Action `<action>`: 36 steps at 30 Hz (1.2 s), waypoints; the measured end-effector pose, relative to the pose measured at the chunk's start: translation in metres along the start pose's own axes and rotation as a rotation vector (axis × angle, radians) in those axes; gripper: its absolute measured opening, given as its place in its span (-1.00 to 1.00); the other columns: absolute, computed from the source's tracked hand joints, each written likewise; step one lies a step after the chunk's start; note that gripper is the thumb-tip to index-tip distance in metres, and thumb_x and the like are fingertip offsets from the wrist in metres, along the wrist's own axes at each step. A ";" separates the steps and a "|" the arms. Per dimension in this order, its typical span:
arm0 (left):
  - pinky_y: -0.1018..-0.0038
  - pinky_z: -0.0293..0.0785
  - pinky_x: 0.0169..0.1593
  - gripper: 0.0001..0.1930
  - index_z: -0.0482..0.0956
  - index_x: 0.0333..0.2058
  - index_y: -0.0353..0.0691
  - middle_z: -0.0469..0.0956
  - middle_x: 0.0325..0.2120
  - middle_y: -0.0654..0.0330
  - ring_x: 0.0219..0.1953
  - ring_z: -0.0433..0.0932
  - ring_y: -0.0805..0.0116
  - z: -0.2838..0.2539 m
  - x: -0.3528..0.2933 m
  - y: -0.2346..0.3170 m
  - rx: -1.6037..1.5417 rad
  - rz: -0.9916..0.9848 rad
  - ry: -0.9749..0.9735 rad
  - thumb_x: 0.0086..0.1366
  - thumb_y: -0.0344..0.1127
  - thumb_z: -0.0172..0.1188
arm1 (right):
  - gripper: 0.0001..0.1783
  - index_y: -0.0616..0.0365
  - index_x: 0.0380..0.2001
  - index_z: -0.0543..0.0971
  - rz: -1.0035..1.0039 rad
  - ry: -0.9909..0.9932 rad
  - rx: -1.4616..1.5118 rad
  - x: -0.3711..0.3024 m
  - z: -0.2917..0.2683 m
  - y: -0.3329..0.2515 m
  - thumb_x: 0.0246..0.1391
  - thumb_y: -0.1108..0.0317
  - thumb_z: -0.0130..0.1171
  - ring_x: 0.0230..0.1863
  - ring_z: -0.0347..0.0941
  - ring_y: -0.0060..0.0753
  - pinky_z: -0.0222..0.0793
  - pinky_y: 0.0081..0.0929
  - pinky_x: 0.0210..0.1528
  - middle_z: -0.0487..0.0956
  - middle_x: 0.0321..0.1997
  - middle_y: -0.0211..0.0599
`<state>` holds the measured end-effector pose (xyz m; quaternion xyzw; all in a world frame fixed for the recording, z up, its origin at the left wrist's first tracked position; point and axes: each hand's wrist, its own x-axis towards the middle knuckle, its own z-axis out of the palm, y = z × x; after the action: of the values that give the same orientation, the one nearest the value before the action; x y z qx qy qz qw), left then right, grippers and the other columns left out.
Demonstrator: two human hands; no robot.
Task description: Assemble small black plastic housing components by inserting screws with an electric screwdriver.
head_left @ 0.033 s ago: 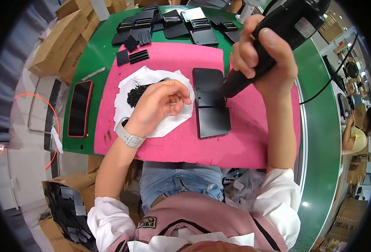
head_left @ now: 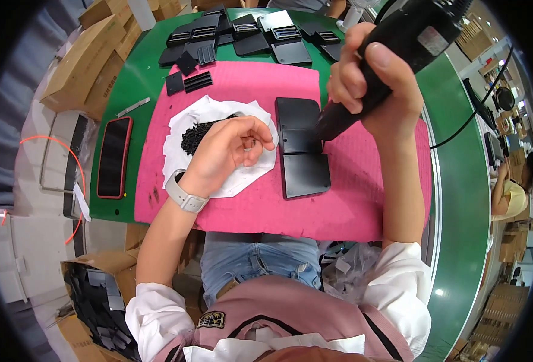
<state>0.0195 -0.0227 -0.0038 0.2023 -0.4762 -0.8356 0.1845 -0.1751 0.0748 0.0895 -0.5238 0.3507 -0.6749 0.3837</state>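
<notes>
My right hand [head_left: 378, 84] grips a black electric screwdriver [head_left: 393, 57], tilted so its narrow nose points down and left. That nose meets the right edge of a black plastic case [head_left: 305, 175] in the picture, near the case's middle; the bit itself is hidden. Left of the case, my left hand [head_left: 227, 148] hovers over white paper [head_left: 248, 172], its fingers curled toward the thumb. Whatever those fingers hold, if anything, is too small or hidden to see. A heap of small black screws [head_left: 197, 136] lies on the paper, partly covered by this hand.
A pink foam mat [head_left: 363, 199] covers part of the green table [head_left: 459, 241]. Several black cases [head_left: 251, 43] and slotted parts [head_left: 198, 82] are piled at the far side. At left lie a red-edged phone [head_left: 114, 157] and a thin metal tool [head_left: 134, 107]. A cable [head_left: 465, 136] hangs at right.
The right hand and the electric screwdriver have shifted slightly left. The left hand keeps its curled pose, and the black case stays in place on the mat.
</notes>
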 end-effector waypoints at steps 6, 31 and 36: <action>0.55 0.24 -0.64 -0.56 0.50 -0.34 -0.36 0.34 -0.79 0.29 -0.74 0.37 0.47 0.045 -0.013 -0.007 1.434 0.679 0.041 0.15 0.01 0.15 | -0.74 0.19 -0.30 0.38 0.014 0.041 -0.117 0.001 0.000 0.003 0.04 0.22 0.01 -0.77 0.13 -0.55 0.08 -0.56 -0.65 0.26 -0.73 -0.41; 0.57 0.19 -0.76 -0.28 0.44 -0.16 -0.64 0.26 -0.77 0.31 -0.78 0.25 0.51 0.062 -0.008 -0.058 2.140 0.939 -0.039 0.08 0.11 0.17 | -0.74 0.26 -0.47 0.30 0.052 -0.203 -0.025 0.004 -0.006 0.023 -0.05 0.33 0.14 -0.84 0.12 -0.62 0.08 -0.64 -0.76 0.25 -0.80 -0.40; 0.57 0.20 -0.75 -0.26 0.44 -0.16 -0.63 0.26 -0.77 0.32 -0.78 0.25 0.52 0.061 -0.006 -0.058 2.135 0.959 -0.016 0.05 0.12 0.20 | -0.77 0.27 -0.48 0.33 0.040 -0.168 -0.064 0.004 -0.003 0.019 -0.06 0.37 0.14 -0.83 0.15 -0.60 0.09 -0.64 -0.75 0.29 -0.79 -0.39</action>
<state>-0.0139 0.0525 -0.0251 0.0488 -0.9650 0.1427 0.2143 -0.1759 0.0632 0.0739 -0.5832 0.3490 -0.6094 0.4083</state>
